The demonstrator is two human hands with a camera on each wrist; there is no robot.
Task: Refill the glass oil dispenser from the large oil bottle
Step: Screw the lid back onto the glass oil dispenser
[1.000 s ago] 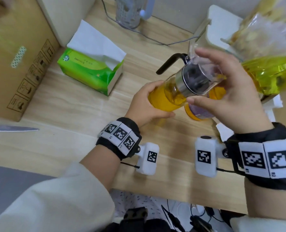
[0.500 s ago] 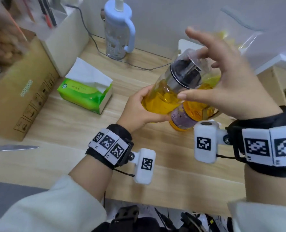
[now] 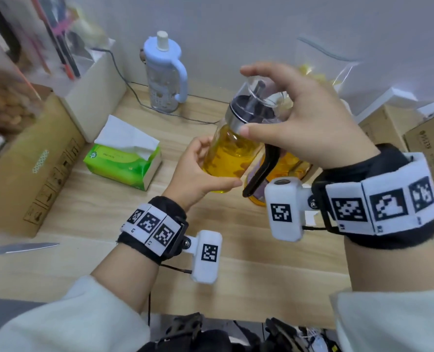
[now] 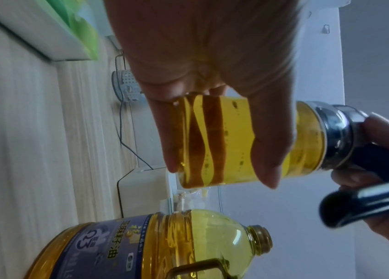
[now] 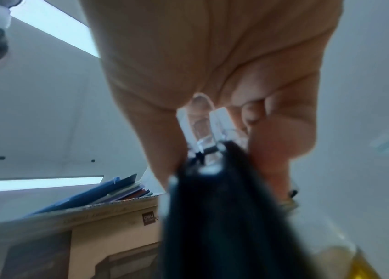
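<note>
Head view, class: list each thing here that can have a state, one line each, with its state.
glass oil dispenser: held off the table, tilted, lid on, holding yellow oil.
left hand: grips the dispenser's glass body.
right hand: fingers curled round the dispenser's lid.
large oil bottle: standing on the table, neck uncapped, part full.
tissue box: open, a tissue sticking out.

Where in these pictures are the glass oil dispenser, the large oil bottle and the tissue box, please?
glass oil dispenser [image 3: 226, 158], head view, on its oil-filled glass body.
large oil bottle [image 4: 212, 232], left wrist view, on its clear shoulder below the open neck.
tissue box [image 3: 119, 161], head view, on its green top face.
</note>
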